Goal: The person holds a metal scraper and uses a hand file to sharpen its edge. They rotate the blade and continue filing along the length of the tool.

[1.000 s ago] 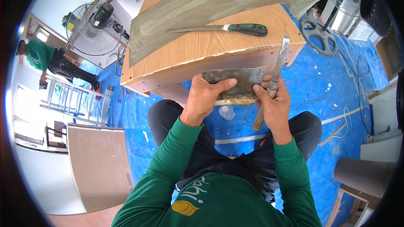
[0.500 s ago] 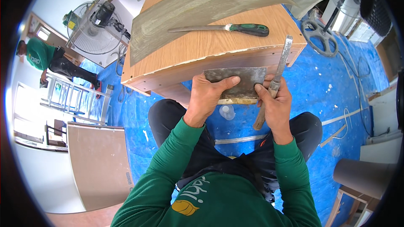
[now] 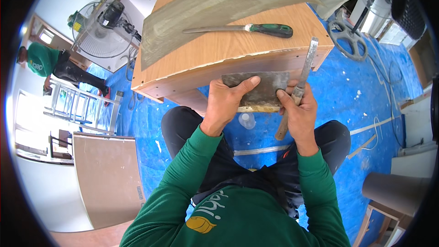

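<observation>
My left hand (image 3: 224, 103) grips the left side of a wide rectangular metal scraper (image 3: 266, 92), thumb lying on its dull grey blade. A pale wood-coloured strip runs along the scraper's near edge. In my right hand (image 3: 301, 116) is a chisel (image 3: 309, 61) with a worn wooden handle, its metal blade pointing up and away. My right thumb also meets the scraper's right side. Beyond both hands, a file (image 3: 272, 30) with a green and black handle lies on a wood-grain cabinet (image 3: 219, 57). The fingers behind the scraper are hidden.
A curved greyish-brown sheet (image 3: 206, 4) covers the cabinet's far part. Below the scraper, a clear plastic bottle (image 3: 247, 121) is on the blue floor sheeting (image 3: 366, 91). A fan (image 3: 103, 29) stands far left, near another person (image 3: 43, 59) by a ladder (image 3: 82, 107).
My left thumb and the scraper have shifted very slightly. Both hands keep their holds, and the file stays where it lay.
</observation>
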Available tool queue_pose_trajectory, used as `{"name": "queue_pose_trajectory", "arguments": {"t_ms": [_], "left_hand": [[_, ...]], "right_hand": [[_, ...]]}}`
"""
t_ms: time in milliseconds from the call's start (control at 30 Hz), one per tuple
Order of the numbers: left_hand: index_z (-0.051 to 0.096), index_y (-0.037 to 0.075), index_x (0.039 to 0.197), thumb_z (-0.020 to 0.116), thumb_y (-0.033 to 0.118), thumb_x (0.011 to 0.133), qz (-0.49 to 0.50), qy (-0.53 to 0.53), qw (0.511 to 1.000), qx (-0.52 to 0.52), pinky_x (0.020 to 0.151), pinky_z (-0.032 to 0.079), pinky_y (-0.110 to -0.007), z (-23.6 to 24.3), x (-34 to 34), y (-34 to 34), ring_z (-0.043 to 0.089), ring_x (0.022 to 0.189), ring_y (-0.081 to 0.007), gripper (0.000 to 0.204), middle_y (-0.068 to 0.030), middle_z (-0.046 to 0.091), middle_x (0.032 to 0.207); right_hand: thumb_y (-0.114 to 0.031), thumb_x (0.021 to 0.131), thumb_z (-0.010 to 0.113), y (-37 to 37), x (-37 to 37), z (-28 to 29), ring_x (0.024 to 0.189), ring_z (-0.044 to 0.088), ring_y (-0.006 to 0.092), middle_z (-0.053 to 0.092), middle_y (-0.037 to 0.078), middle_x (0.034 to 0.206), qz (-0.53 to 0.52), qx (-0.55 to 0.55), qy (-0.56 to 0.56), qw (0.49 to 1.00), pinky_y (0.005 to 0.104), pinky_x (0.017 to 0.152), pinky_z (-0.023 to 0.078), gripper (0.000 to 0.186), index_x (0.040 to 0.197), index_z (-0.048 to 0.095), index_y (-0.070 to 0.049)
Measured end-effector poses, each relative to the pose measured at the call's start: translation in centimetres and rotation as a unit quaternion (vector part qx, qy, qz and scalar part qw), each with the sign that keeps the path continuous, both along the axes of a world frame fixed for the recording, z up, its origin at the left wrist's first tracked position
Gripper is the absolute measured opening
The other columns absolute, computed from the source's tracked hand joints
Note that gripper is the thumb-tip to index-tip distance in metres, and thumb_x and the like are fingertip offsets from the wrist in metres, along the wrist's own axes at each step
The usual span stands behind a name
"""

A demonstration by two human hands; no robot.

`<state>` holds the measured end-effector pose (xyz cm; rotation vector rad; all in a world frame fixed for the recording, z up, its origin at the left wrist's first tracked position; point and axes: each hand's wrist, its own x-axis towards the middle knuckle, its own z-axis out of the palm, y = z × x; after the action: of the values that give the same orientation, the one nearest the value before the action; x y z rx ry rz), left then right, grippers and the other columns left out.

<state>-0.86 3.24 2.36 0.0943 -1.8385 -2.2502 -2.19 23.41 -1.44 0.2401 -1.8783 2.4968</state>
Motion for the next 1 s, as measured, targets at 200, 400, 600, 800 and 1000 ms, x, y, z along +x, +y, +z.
{"name": "queue_pose_trajectory", "arguments": {"t_ms": [200,400,600,800,1000], "left_hand": [[0.073,-0.004,0.130,0.084,0.014,0.103,0.016,0.002,1.000,-0.004,0.094,0.060,-0.034,-0.1,0.1,0.2,0.072,0.104,-0.0155,0.035,-0.0087,0.079,0.119],[0.072,-0.004,0.132,0.078,0.018,0.108,0.055,-0.027,0.997,0.056,0.097,0.058,-0.035,-0.2,-0.4,0.3,0.070,0.107,-0.0158,0.034,-0.0078,0.078,0.120],[0.073,-0.004,0.131,0.082,0.012,0.104,-0.109,-0.039,0.990,0.075,0.097,0.061,-0.035,0.1,1.1,-1.1,0.073,0.107,-0.0161,0.033,-0.0079,0.079,0.117],[0.078,-0.002,0.126,0.085,0.003,0.097,-0.067,-0.032,0.997,0.036,0.095,0.062,-0.034,-0.3,2.1,-2.2,0.074,0.106,-0.0147,0.030,-0.0075,0.082,0.117],[0.078,-0.001,0.125,0.082,0.006,0.102,-0.064,-0.001,0.977,0.205,0.095,0.059,-0.032,0.5,6.2,1.3,0.073,0.107,-0.0137,0.024,-0.0072,0.082,0.118]], "right_hand": [[-0.003,0.103,0.078,0.0,0.2,0.5,0.074,0.064,0.0066,0.076,0.005,0.102,0.000,0.001,-0.003,1.000,0.0259,0.061,0.053,0.026,0.125,0.063,-0.004],[-0.005,0.103,0.079,0.2,0.1,0.0,0.074,0.063,0.0070,0.076,0.005,0.101,0.012,0.000,0.004,1.000,0.0262,0.061,0.053,0.026,0.125,0.064,-0.003],[-0.003,0.102,0.079,0.0,0.2,0.6,0.074,0.063,0.0080,0.071,0.002,0.095,-0.005,0.024,-0.034,0.999,0.0270,0.061,0.052,0.027,0.123,0.063,-0.003],[-0.003,0.101,0.080,0.4,1.1,1.0,0.073,0.063,0.0082,0.067,0.000,0.093,0.038,0.022,-0.033,0.998,0.0265,0.061,0.052,0.027,0.122,0.063,-0.005],[-0.004,0.101,0.080,-0.2,0.7,1.3,0.069,0.068,0.0124,0.065,0.001,0.091,0.009,-0.154,-0.038,0.987,0.0275,0.059,0.057,0.029,0.124,0.062,-0.007]]}}
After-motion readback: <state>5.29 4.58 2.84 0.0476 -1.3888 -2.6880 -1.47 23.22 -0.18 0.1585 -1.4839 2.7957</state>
